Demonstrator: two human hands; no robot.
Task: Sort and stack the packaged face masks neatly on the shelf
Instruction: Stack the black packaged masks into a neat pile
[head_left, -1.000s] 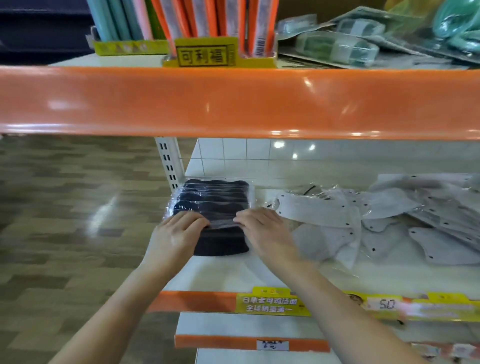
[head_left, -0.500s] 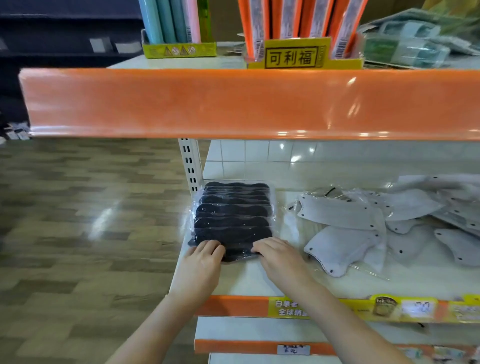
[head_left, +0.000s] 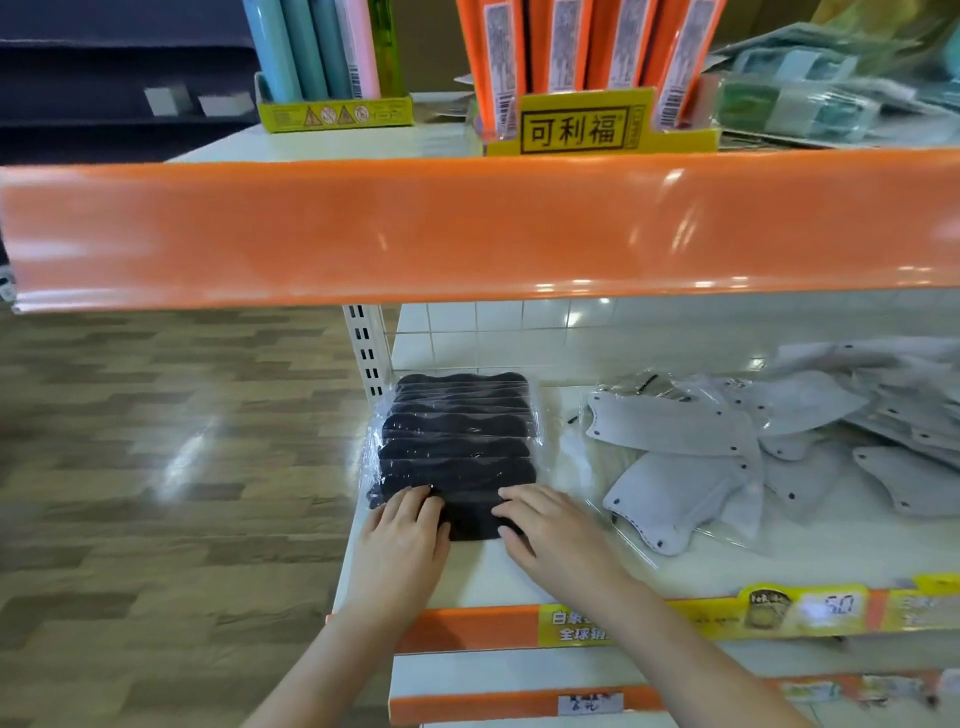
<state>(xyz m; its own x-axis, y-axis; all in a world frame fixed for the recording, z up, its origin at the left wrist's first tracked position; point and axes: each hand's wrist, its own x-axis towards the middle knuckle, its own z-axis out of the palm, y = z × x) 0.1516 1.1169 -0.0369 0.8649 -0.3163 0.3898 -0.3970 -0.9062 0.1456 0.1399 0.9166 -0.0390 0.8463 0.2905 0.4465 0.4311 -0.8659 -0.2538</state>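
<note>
A stack of black face masks (head_left: 457, 441) in clear plastic lies at the left end of the white shelf (head_left: 779, 551), close to the upright post. My left hand (head_left: 402, 540) rests flat on the stack's near left corner. My right hand (head_left: 550, 530) presses its near right corner, fingers spread. Neither hand grips anything. To the right, several grey packaged masks (head_left: 675, 488) lie loose and overlapping, with more grey masks (head_left: 909, 415) piled toward the far right.
An orange shelf lip (head_left: 467, 228) hangs just above the work area. The upper shelf carries a yellow display box (head_left: 582, 124) of orange packs, pastel tubes (head_left: 317, 52) and green packets (head_left: 800, 98). Wood-pattern floor (head_left: 156, 467) lies left. Price labels (head_left: 779, 613) line the front edge.
Both hands slid from the middle of the black stack back to its near edge. The view shifted, so the shelf now sits further right and lower.
</note>
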